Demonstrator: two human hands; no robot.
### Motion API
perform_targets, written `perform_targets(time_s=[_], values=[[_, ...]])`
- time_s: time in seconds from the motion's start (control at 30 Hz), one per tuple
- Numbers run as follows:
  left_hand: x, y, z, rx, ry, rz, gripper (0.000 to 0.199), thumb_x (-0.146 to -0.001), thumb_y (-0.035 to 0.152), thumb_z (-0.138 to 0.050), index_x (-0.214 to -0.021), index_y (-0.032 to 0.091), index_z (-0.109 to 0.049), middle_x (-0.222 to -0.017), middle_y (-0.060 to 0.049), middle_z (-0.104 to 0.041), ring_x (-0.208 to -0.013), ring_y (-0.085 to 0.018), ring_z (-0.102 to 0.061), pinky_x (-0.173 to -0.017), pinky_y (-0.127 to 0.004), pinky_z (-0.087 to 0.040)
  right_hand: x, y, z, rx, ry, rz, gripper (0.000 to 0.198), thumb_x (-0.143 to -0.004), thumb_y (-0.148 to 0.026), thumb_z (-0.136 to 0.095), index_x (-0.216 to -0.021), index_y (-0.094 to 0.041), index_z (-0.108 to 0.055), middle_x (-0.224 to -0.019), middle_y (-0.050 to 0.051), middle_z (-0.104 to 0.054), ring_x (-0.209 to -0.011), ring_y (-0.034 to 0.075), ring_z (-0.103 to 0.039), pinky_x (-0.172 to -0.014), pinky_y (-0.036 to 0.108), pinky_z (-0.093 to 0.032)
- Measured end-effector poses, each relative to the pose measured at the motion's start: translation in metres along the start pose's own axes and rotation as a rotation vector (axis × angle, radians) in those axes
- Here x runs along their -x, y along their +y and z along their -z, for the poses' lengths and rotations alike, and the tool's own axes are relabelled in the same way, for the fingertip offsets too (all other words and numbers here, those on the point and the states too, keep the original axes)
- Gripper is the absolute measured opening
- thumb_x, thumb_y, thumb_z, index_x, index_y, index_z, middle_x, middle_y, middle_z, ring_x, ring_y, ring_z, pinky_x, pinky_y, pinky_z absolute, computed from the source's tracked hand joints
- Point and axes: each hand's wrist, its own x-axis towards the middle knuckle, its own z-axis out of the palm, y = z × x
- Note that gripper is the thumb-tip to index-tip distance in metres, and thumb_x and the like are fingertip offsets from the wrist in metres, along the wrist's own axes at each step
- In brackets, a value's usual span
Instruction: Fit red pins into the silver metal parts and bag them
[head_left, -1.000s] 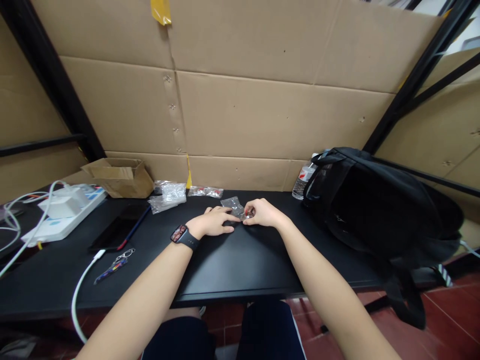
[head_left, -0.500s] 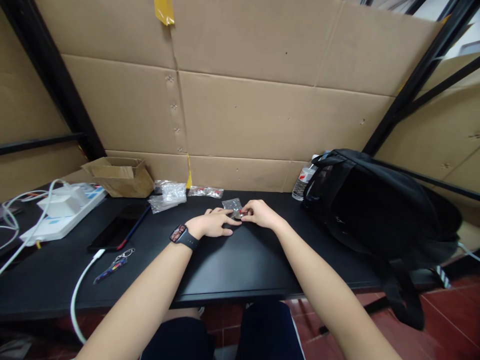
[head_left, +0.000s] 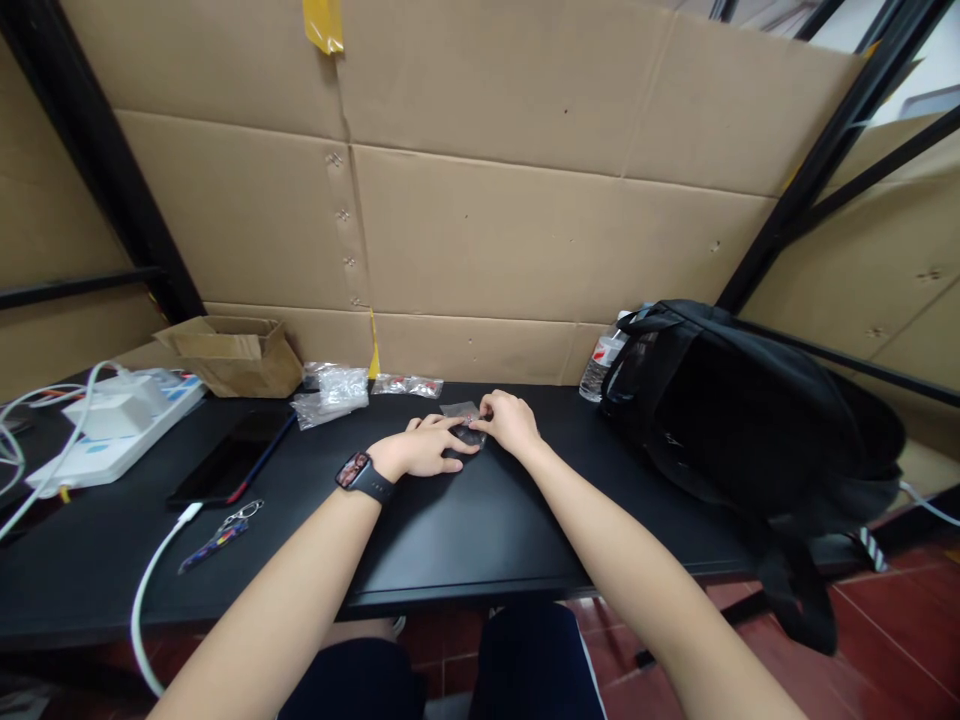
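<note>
A small clear plastic bag (head_left: 456,410) lies on the black tabletop between my hands. My left hand (head_left: 424,450), with a dark smartwatch (head_left: 355,470) on its wrist, rests with fingers spread, the forefinger and middle finger pressing on the bag. The fingers of my right hand (head_left: 510,420) are pinched together at the bag's right side. What exactly sits between those fingertips is partly hidden. Behind them, near the cardboard wall, lie small clear packets with red bits inside (head_left: 409,385) and a pile of clear plastic bags (head_left: 334,393).
On the left are an open brown paper bag (head_left: 240,360), a white power strip (head_left: 112,440) with cables, a dark phone (head_left: 229,460) and a keychain (head_left: 221,535). A water bottle (head_left: 596,370) and a black backpack (head_left: 757,430) stand at the right.
My right hand has shifted slightly left along the bag; the red bit at its fingertips no longer shows there. My left hand stays spread on the bag. The view has turned slightly.
</note>
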Motion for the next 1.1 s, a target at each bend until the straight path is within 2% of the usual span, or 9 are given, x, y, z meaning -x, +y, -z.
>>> perform_targets(time_s=[0.2,0.3,0.43,0.53,0.6,0.67,0.77,0.97,1.1], values=[[0.003,0.005,0.006,0.029,0.001,0.019,0.038,-0.093,0.050,-0.056,-0.130,0.054,-0.062,-0.167,0.006,-0.026,-0.151,-0.039,-0.018,-0.114,-0.067,-0.017,-0.001,0.000,-0.005,-0.049,0.067,0.003,0.018,-0.083,-0.023,-0.075,-0.097,-0.023,-0.064,-0.097,0.003,-0.065,-0.085,0.018,-0.061,-0.073,0.027,-0.039],[0.004,0.004,0.009,0.045,0.058,-0.022,0.033,-0.096,0.047,-0.051,-0.124,0.048,-0.067,-0.159,0.004,-0.042,-0.148,-0.036,-0.027,-0.115,-0.063,-0.021,-0.002,0.011,0.001,-0.252,-0.022,0.150,0.023,-0.081,-0.029,-0.077,-0.099,-0.021,-0.065,-0.096,0.002,-0.064,-0.081,0.015,-0.058,-0.073,0.025,-0.042],[0.001,-0.002,0.008,0.068,0.263,-0.034,0.038,-0.089,0.020,-0.050,-0.120,0.035,-0.065,-0.133,-0.001,-0.065,-0.130,-0.026,-0.050,-0.109,-0.045,-0.036,-0.003,0.029,0.012,-0.453,-0.107,0.265,0.017,-0.096,-0.029,-0.057,-0.105,-0.018,-0.066,-0.092,0.002,-0.065,-0.078,0.014,-0.057,-0.076,0.025,-0.044],[-0.004,-0.005,0.003,0.031,0.422,0.015,0.043,-0.080,0.012,-0.053,-0.118,0.030,-0.061,-0.123,-0.002,-0.068,-0.121,-0.024,-0.056,-0.103,-0.041,-0.037,-0.003,0.034,0.014,-0.424,-0.131,0.290,0.025,-0.083,-0.014,-0.067,-0.108,-0.019,-0.067,-0.096,0.002,-0.065,-0.075,0.012,-0.055,-0.074,0.024,-0.044],[-0.007,-0.005,0.000,0.000,0.463,0.044,0.032,-0.081,0.018,-0.058,-0.112,0.029,-0.063,-0.119,-0.003,-0.070,-0.120,-0.027,-0.057,-0.102,-0.042,-0.035,-0.002,0.033,0.014,-0.397,-0.166,0.309,0.033,-0.073,-0.009,-0.076,-0.104,-0.020,-0.071,-0.098,0.002,-0.065,-0.075,0.012,-0.055,-0.074,0.023,-0.045],[-0.010,-0.005,-0.002,-0.004,0.461,0.066,0.016,-0.085,0.027,-0.062,-0.100,0.027,-0.067,-0.113,-0.003,-0.072,-0.118,-0.028,-0.057,-0.101,-0.043,-0.034,-0.002,0.033,0.014,-0.392,-0.175,0.312,0.022,-0.074,-0.012,-0.078,-0.094,-0.020,-0.074,-0.096,0.002,-0.066,-0.077,0.013,-0.057,-0.075,0.024,-0.045],[-0.011,-0.005,0.000,0.039,0.481,0.115,0.012,-0.090,0.033,-0.060,-0.090,0.026,-0.070,-0.106,-0.003,-0.075,-0.113,-0.028,-0.060,-0.100,-0.044,-0.033,-0.003,0.033,0.015,-0.414,-0.155,0.281,0.004,-0.082,-0.019,-0.072,-0.085,-0.019,-0.075,-0.089,0.002,-0.070,-0.077,0.014,-0.061,-0.077,0.025,-0.046],[-0.008,-0.006,0.008,0.199,0.546,0.238,0.016,-0.090,0.036,-0.059,-0.091,0.027,-0.072,-0.102,0.000,-0.078,-0.102,-0.025,-0.068,-0.096,-0.042,-0.037,-0.007,0.036,0.011,-0.630,-0.155,0.046,0.006,-0.082,-0.023,-0.067,-0.085,-0.018,-0.070,-0.079,0.001,-0.074,-0.076,0.015,-0.069,-0.076,0.026,-0.051],[-0.012,-0.005,0.004,0.280,0.542,0.297,0.011,-0.088,0.033,-0.060,-0.091,0.026,-0.068,-0.097,0.002,-0.079,-0.097,-0.023,-0.070,-0.092,-0.039,-0.039,-0.004,0.032,0.004,-0.736,-0.099,-0.058,0.036,-0.078,-0.019,-0.068,-0.113,-0.022,-0.058,-0.076,-0.002,-0.075,-0.070,0.015,-0.069,-0.071,0.025,-0.051]])
